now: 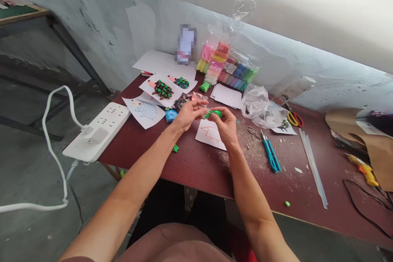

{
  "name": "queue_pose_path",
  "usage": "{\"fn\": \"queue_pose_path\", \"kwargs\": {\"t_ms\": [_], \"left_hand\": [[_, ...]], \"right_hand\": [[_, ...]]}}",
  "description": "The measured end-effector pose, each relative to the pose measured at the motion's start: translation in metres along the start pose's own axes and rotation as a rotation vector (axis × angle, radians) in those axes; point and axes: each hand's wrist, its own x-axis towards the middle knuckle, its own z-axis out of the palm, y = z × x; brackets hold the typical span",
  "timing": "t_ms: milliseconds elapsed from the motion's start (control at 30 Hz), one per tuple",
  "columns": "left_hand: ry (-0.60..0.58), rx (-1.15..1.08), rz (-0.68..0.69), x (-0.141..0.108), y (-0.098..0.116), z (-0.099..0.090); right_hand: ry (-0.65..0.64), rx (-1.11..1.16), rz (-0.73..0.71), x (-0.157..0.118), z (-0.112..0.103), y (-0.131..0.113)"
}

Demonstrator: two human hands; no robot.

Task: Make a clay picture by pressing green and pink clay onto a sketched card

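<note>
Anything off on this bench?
Mostly scraps. Loose seeds and pale crumbs litter the tabletop left of the teal cutter. A green blob sits alone by the front edge, away from the green clay in hand. Wall paint looks patchy, possibly peeling.

Soft, bright light shines on the top right wall (pixel 307 4); lower corners are darker; the phone (pixel 186 45) is blocky.

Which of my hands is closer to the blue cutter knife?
Right. Your right hand is over the table, just left of the blue cutter knife. Your left hand is farther away, on the other side of the green clay.
</note>
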Motion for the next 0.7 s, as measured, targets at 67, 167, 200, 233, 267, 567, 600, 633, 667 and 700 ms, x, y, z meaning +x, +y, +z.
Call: {"fn": "queue_pose_path", "kwargs": {"t_ms": [67,167,200,233,267,567,600,633,667,700], "left_hand": [[0.011,-0.032,0.026,0.000,-0.001,0.000],[0.053,-0.113,0.053,0.001,-0.002,0.001],[0.066,-0.139,0.052,0.001,-0.003,0.002],[0.078,-0.161,0.048,0.002,-0.003,0.002],[0.087,-0.179,0.042,0.002,-0.003,0.002],[0.096,-0.116,0.062,0.001,0.003,0.002],[0.102,-0.091,0.076,0.001,0.002,0.002],[0.111,-0.066,0.089,0.001,0.002,0.002],[0.119,-0.043,0.103,0.002,0.001,0.002],[0.122,-0.023,0.116,0.002,0.000,0.002]], "right_hand": [[0.003,-0.006,-0.006,0.000,0.000,0.000],[0.041,-0.057,-0.034,-0.002,0.004,0.002],[0.055,-0.075,-0.043,-0.002,0.005,0.003],[0.065,-0.084,-0.049,-0.003,0.006,0.003],[0.072,-0.084,-0.050,-0.003,0.007,0.003],[0.049,0.050,0.088,-0.002,0.006,-0.005],[0.028,0.061,0.113,-0.002,0.005,-0.006],[0.008,0.075,0.135,-0.002,0.005,-0.007],[-0.006,0.087,0.152,-0.002,0.005,-0.007],[-0.012,0.094,0.163,-0.002,0.004,-0.008]]}}
